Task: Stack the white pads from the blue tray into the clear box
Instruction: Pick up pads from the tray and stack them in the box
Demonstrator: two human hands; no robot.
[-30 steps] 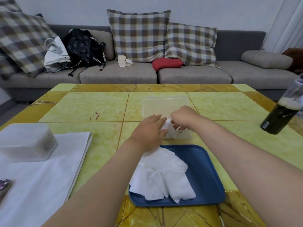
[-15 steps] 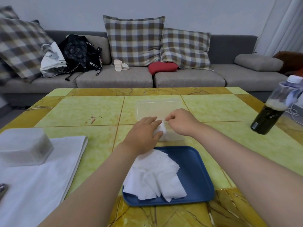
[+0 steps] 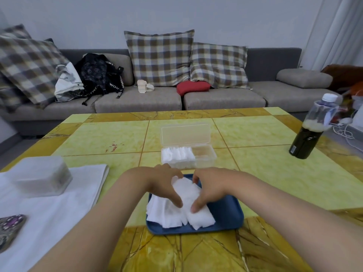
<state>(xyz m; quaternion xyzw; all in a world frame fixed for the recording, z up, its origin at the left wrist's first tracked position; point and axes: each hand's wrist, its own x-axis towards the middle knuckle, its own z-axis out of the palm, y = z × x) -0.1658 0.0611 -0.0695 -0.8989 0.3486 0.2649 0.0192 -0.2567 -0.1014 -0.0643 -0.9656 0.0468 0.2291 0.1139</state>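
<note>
A loose pile of white pads [image 3: 182, 211] lies in the blue tray [image 3: 227, 214] near the table's front edge. My left hand [image 3: 163, 185] and my right hand [image 3: 210, 187] both rest on the pile, and each hand's thumb and fingers curl round a bunch of pads between them. Just behind the tray stands the clear box [image 3: 204, 157] with its lid folded back. Several white pads stand packed on edge in its left half. The right half of the box shows only its bare floor.
A dark bottle [image 3: 312, 132] stands on the table at the right. A frosted plastic container [image 3: 42, 176] sits on a white cloth [image 3: 53, 216] at the left, with a patterned object [image 3: 9, 228] at the cloth's left edge. A sofa with cushions lies beyond the table.
Both hands have pulled back from the clear box toward me and come down on the pile in the blue tray. The pads in the box now show uncovered.
</note>
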